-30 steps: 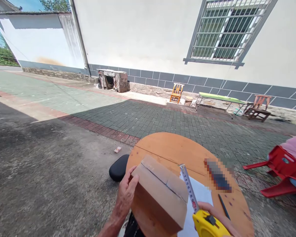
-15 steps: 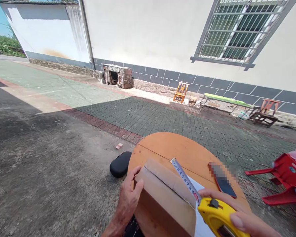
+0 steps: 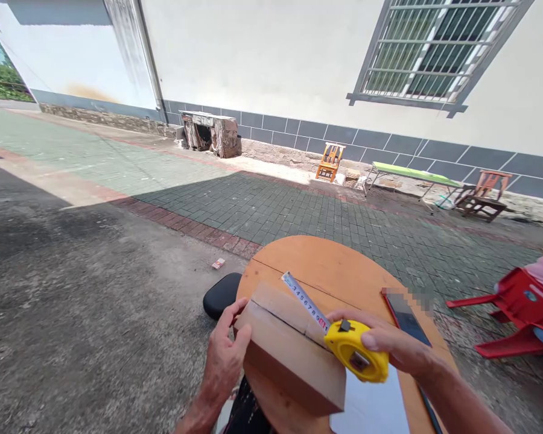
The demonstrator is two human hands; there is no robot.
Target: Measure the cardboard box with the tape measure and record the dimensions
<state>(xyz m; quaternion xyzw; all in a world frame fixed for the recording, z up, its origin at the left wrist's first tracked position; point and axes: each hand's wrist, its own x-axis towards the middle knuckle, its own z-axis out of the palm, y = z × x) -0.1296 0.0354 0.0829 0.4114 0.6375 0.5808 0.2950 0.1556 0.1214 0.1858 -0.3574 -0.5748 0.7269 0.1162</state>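
A closed brown cardboard box stands on a round wooden table just in front of me. My left hand grips the box's left end. My right hand holds a yellow tape measure over the box's right end. Its white blade is pulled out a short way and lies slanting across the box top toward the far left. A white sheet of paper lies under the box's right side.
A phone with a red case lies on the table to the right. A black padded seat stands left of the table. A red plastic chair with a person on it is at the right edge. Small chairs and a green table line the wall.
My right hand has carried the tape measure up and left onto the box top, and the blade now lies across the box. My left hand stays on the box's left end.
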